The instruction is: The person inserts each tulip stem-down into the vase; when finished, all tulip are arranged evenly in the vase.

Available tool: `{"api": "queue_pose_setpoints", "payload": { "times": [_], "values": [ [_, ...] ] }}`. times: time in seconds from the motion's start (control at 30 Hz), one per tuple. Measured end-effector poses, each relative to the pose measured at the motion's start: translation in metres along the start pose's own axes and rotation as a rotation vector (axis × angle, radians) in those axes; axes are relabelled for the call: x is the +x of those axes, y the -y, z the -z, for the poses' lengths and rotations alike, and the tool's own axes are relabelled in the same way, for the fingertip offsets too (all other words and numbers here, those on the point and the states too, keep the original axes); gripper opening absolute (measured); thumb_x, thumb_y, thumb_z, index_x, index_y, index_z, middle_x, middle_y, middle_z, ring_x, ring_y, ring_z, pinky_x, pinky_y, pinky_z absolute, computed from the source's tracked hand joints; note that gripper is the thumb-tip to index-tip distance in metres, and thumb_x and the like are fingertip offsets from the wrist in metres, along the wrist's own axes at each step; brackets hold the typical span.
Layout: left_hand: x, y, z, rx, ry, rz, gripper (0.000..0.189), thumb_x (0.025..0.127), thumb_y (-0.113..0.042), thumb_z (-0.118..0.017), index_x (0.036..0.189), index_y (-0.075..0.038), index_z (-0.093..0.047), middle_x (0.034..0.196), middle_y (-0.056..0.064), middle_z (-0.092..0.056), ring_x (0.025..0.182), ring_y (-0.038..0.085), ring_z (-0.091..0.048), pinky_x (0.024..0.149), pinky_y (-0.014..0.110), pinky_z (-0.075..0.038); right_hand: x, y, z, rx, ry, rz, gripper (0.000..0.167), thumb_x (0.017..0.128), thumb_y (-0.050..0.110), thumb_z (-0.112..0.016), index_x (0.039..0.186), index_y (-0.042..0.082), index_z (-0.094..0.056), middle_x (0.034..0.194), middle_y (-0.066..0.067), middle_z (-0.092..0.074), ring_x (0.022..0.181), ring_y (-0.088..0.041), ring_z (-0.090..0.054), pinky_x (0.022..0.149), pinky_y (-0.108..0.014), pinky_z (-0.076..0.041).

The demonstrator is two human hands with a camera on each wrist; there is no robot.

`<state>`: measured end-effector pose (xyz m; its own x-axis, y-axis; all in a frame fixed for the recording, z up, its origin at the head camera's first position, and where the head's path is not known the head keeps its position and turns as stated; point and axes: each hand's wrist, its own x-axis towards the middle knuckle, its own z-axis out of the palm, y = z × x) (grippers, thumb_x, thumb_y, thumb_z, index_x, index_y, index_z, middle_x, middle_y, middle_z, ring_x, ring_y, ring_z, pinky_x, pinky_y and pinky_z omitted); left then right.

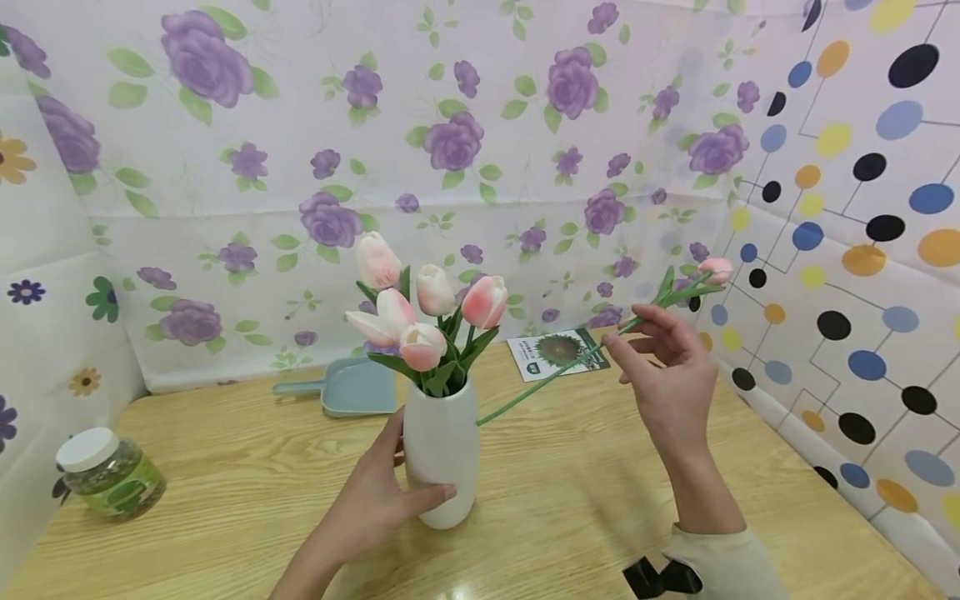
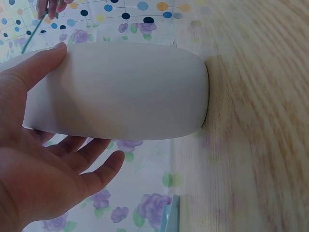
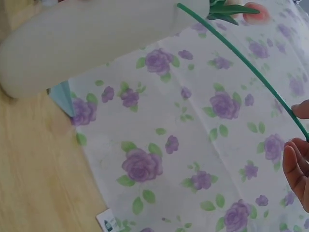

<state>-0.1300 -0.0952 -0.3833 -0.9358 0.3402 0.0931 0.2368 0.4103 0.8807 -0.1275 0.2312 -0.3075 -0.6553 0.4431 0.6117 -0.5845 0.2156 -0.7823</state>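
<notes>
A white vase (image 1: pixel 441 454) stands upright on the wooden table, with several pink-and-white artificial tulips (image 1: pixel 422 346) in its mouth. My left hand (image 1: pixel 382 492) grips the vase low on its body, thumb across the front and fingers behind; the left wrist view shows the thumb on the white wall (image 2: pixel 120 92). To the right, my right hand (image 1: pixel 671 375) pinches the green stem of a single pink tulip (image 1: pixel 716 270). Its bloom points up and right, while the stem's lower end (image 3: pixel 181 7) overlaps the vase near its upper side.
Behind the vase lies a light blue dustpan (image 1: pixel 360 387). A printed card (image 1: pixel 558 352) with a round dark plant picture is at the back right. On the left sits a jar (image 1: pixel 112 475) with a white lid. Patterned cloth (image 1: pixel 300 125) surrounds the table at the back and sides.
</notes>
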Motion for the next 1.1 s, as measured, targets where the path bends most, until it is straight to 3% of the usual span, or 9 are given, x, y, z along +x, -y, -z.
{"api": "queue_pose_setpoints", "payload": {
  "times": [0.43,0.9,1.1],
  "values": [
    [0.0,-0.002,0.0,0.011,-0.017,0.01,0.106,0.078,-0.037,-0.095,0.163,-0.017,-0.033,0.143,0.003,-0.06,0.126,0.021,-0.058,0.112,0.056,-0.047,0.015,0.024,-0.019,0.158,-0.062,0.092,0.038,0.084,-0.006,-0.084,0.119,0.001,-0.074,0.092,-0.005,-0.072,0.07,-0.015,-0.069,0.047,-0.021,-0.051],
    [-0.001,-0.002,-0.001,-0.003,-0.022,0.01,0.106,0.078,-0.036,-0.095,0.162,-0.016,-0.034,0.145,0.004,-0.058,0.128,0.023,-0.057,0.112,0.058,-0.047,0.01,0.04,-0.032,0.122,-0.029,0.165,0.041,0.084,-0.007,-0.083,0.123,0.001,-0.072,0.095,-0.003,-0.072,0.074,-0.012,-0.07,0.053,-0.018,-0.055],
    [-0.001,-0.001,-0.002,0.0,-0.024,0.009,0.105,0.078,-0.036,-0.095,0.161,-0.016,-0.035,0.143,0.003,-0.059,0.127,0.022,-0.057,0.111,0.056,-0.047,0.004,0.043,-0.037,0.118,-0.012,0.258,0.044,0.081,-0.01,-0.082,0.123,0.001,-0.072,0.094,0.001,-0.073,0.077,-0.013,-0.068,0.055,-0.016,-0.052]
  ]
}}
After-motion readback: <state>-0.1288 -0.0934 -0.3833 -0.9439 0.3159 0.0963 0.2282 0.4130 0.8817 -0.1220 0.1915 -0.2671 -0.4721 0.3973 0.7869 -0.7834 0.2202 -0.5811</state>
